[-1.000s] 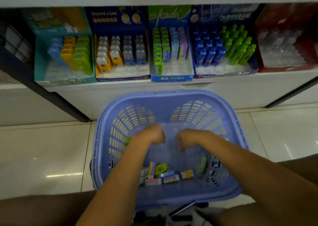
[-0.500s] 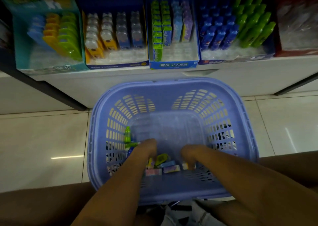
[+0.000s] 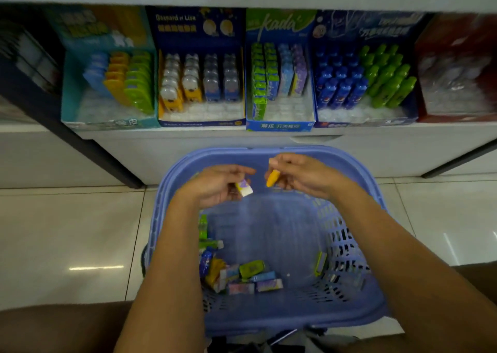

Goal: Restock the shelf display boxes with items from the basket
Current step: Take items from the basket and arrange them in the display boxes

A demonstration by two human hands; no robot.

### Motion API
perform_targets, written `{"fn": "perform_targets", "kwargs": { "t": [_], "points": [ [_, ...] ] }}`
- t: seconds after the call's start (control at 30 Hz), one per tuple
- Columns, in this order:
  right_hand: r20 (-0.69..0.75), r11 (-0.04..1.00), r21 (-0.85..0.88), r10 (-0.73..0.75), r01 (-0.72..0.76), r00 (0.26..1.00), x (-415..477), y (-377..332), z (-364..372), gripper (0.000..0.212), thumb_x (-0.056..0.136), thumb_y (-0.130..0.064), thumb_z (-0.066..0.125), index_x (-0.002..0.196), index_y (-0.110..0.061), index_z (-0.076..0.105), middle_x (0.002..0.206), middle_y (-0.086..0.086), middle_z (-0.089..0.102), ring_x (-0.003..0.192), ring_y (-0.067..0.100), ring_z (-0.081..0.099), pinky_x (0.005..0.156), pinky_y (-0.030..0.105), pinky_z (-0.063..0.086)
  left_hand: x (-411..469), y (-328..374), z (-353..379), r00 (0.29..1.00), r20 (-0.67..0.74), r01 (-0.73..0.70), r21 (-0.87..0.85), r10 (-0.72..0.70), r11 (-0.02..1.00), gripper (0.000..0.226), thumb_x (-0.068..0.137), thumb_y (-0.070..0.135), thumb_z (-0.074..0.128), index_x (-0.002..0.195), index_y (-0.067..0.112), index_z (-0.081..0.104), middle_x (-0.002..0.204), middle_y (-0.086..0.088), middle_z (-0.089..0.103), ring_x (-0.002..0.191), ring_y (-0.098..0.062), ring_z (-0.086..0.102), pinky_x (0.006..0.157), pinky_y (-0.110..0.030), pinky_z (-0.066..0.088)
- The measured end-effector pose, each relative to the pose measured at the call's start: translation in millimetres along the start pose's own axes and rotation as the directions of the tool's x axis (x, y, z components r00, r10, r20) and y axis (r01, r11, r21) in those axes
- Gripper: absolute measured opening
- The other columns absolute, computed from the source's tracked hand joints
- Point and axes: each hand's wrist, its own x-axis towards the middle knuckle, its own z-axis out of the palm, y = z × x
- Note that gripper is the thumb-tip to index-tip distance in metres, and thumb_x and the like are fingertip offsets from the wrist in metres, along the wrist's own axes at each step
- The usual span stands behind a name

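Left hand (image 3: 215,186) pinches a tilted white eraser (image 3: 244,188); right hand (image 3: 298,174) pinches an upright yellow eraser (image 3: 272,178).

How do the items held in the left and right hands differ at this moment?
The left hand holds a small boxy white and purple item, while the right hand holds a rounded orange item. The boxy one lies tilted against the palm; the orange one hangs downward from the fingers. Both are small and held above the blue basket, apart from each other.
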Motion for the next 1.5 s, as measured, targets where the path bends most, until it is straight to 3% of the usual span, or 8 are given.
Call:
{"fn": "perform_targets", "kwargs": {
  "t": [0.2, 0.3, 0.4, 0.63, 0.8, 1.13, 1.33, 1.5],
  "points": [
    [-0.117, 0.895, -0.390, -0.279, 0.214, 0.953, -9.9, -84.8, 28.0, 0.023, 0.092, -0.008, 0.055, 0.110, -0.022, 0.052, 0.088, 0.012, 0.063, 0.068, 0.012, 0.056, 0.065, 0.028, 0.045, -44.5, 54.1, -16.4, 0.912, -0.140, -0.397, -0.072, 0.384, 0.915, 0.022, 0.094, 0.002, 0.048, 0.104, 0.013, 0.063, 0.073, 0.002, 0.070, 0.066, -0.007, 0.065, 0.063, -0.020, 0.055],
    [-0.111, 0.712, -0.659, -0.412, 0.244, 0.904, 3.1, -113.8, 43.8, 0.022, 0.091, -0.015, 0.056, 0.112, -0.023, 0.057, 0.079, -0.007, 0.050, 0.064, -0.003, 0.051, 0.056, 0.006, 0.037, -58.5, 62.3, -31.7, 0.821, -0.302, -0.528, -0.082, 0.484, 0.845, 0.027, 0.089, -0.001, 0.056, 0.114, 0.008, 0.060, 0.086, -0.005, 0.074, 0.077, -0.014, 0.071, 0.072, -0.024, 0.059],
    [-0.086, 0.519, -0.822, -0.520, 0.235, 0.850, 31.1, -129.7, 62.6, 0.031, 0.089, -0.016, 0.060, 0.119, -0.019, 0.060, 0.092, -0.003, 0.050, 0.076, 0.007, 0.049, 0.061, 0.011, 0.034, -69.3, 60.8, -50.4, 0.754, -0.379, -0.557, 0.063, 0.536, 0.828, 0.034, 0.087, 0.000, 0.061, 0.121, 0.005, 0.058, 0.098, -0.008, 0.071, 0.083, -0.009, 0.071, 0.076, -0.021, 0.057],
    [-0.017, 0.292, -0.935, -0.601, 0.200, 0.799, 88.7, -142.7, 87.3, 0.035, 0.093, -0.010, 0.051, 0.125, -0.021, 0.061, 0.123, 0.016, 0.056, 0.105, 0.029, 0.056, 0.089, 0.028, 0.042, -78.0, 56.3, -78.5, 0.676, -0.462, -0.614, 0.079, 0.574, 0.786, 0.033, 0.095, -0.002, 0.048, 0.126, 0.008, 0.054, 0.111, -0.007, 0.065, 0.099, -0.010, 0.064, 0.085, -0.016, 0.053],
    [-0.012, 0.233, -0.963, -0.544, 0.136, 0.839, 97.0, -150.3, 93.3, 0.028, 0.088, -0.012, 0.059, 0.116, -0.011, 0.054, 0.107, 0.016, 0.062, 0.096, 0.032, 0.060, 0.084, 0.039, 0.051, -75.9, 55.0, -85.4, 0.629, -0.549, -0.654, 0.010, 0.551, 0.757, 0.027, 0.087, 0.004, 0.064, 0.110, 0.019, 0.063, 0.100, 0.004, 0.071, 0.092, -0.006, 0.068, 0.078, -0.017, 0.054],
    [0.028, 0.054, -0.996, -0.559, 0.070, 0.829, 99.8, -157.4, 91.2, 0.032, 0.092, -0.019, 0.058, 0.122, -0.009, 0.060, 0.135, 0.013, 0.045, 0.119, 0.031, 0.049, 0.098, 0.034, 0.042, -71.6, 60.0, -77.0, 0.612, -0.603, -0.678, -0.066, 0.512, 0.732, 0.013, 0.088, 0.007, 0.063, 0.093, 0.017, 0.070, 0.078, 0.006, 0.073, 0.077, -0.009, 0.068, 0.072, -0.020, 0.056],
    [-0.039, 0.309, -0.942, -0.496, 0.135, 0.868, 75.6, -159.8, 96.0, 0.062, 0.089, -0.011, 0.057, 0.145, -0.022, 0.032, 0.139, 0.013, 0.036, 0.125, 0.028, 0.042, 0.102, 0.029, 0.036, -70.7, 64.9, -60.7, 0.606, -0.583, -0.640, 0.046, 0.541, 0.767, 0.015, 0.083, 0.005, 0.069, 0.098, 0.009, 0.069, 0.083, -0.003, 0.070, 0.073, -0.007, 0.067, 0.073, -0.022, 0.058],
    [-0.059, 0.694, -0.634, -0.484, 0.342, 0.873, 22.5, -133.3, 84.0, 0.049, 0.084, -0.016, 0.067, 0.127, -0.025, 0.045, 0.099, 0.000, 0.061, 0.076, 0.015, 0.061, 0.071, 0.029, 0.050, -66.6, 82.9, -30.7, 0.587, -0.480, -0.659, 0.183, 0.651, 0.729, 0.016, 0.079, 0.001, 0.072, 0.086, 0.015, 0.067, 0.072, 0.002, 0.068, 0.069, -0.012, 0.066, 0.066, -0.022, 0.057]
  ]
}}
